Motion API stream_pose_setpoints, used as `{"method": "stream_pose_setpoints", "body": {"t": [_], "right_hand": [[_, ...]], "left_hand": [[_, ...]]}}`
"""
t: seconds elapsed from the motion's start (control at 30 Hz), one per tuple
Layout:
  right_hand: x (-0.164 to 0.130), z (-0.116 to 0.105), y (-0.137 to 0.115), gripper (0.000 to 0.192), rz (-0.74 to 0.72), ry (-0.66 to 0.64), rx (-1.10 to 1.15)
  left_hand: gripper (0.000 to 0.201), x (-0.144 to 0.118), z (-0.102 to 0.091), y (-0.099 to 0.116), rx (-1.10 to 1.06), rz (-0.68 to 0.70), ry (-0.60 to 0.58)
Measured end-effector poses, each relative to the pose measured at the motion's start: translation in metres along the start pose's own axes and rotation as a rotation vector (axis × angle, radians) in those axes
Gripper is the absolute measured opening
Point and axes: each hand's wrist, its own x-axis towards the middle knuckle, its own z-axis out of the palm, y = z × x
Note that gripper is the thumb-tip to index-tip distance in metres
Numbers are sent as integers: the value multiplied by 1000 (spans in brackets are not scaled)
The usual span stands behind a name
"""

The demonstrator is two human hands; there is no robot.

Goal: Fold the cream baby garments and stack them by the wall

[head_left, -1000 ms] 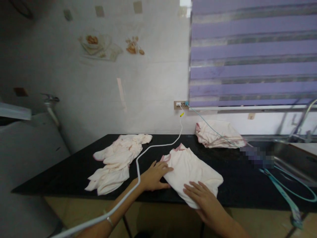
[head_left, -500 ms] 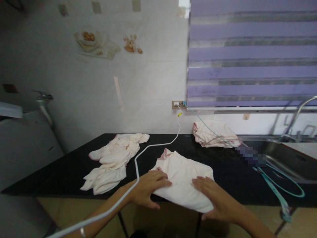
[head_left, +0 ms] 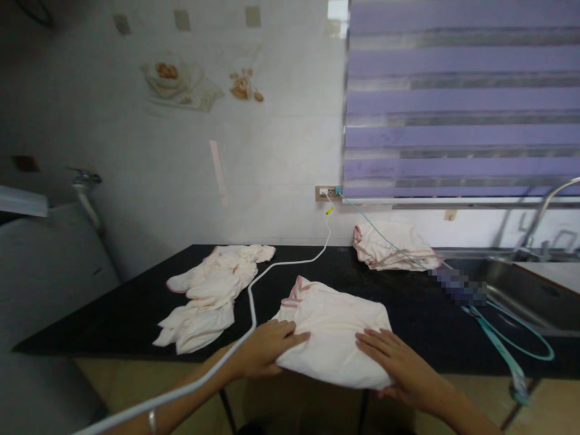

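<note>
A pale pink folded cloth with pink trim [head_left: 333, 329] lies at the front edge of the black counter [head_left: 113, 320], partly overhanging it. My left hand [head_left: 263, 348] rests flat on the cloth's left front corner. My right hand [head_left: 399, 362] lies flat on its right front corner, fingers spread. Neither hand grips the cloth. A white cable [head_left: 251, 296] runs from the wall socket [head_left: 327, 193] across the counter and over my left forearm.
A heap of unfolded pale cloths [head_left: 211, 290] lies to the left. A folded stack [head_left: 392, 244] sits at the back by the wall. At the right are a steel sink [head_left: 525, 290] with a tap [head_left: 541, 214], and a teal cable [head_left: 502, 344]. Purple blinds [head_left: 462, 96] hang above.
The cloth has been turned and pulled toward the counter's front edge. Both hands slid with it, the right hand from the front corner round to the right side.
</note>
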Motion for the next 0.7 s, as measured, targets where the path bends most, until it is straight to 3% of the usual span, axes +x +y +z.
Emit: {"method": "stream_pose_setpoints", "body": {"t": [0.13, 0.23, 0.37, 0.47, 0.6, 0.7], "right_hand": [[-5, 8, 7, 69, -89, 125, 64], [-6, 9, 11, 42, -2, 322, 238], [13, -12, 14, 38, 273, 537, 514], [40, -38, 21, 36, 397, 681, 678], [75, -63, 42, 45, 577, 857, 893], [93, -72, 63, 51, 706, 868, 981]], "left_hand": [[62, 1, 7, 6, 7, -3, 50], [44, 11, 12, 8, -102, -64, 233], [22, 49, 9, 11, -561, -299, 535], [34, 85, 0, 7, -959, -515, 652], [49, 122, -16, -7, -1349, -540, 581], [50, 146, -22, -24, -1584, -528, 496]]}}
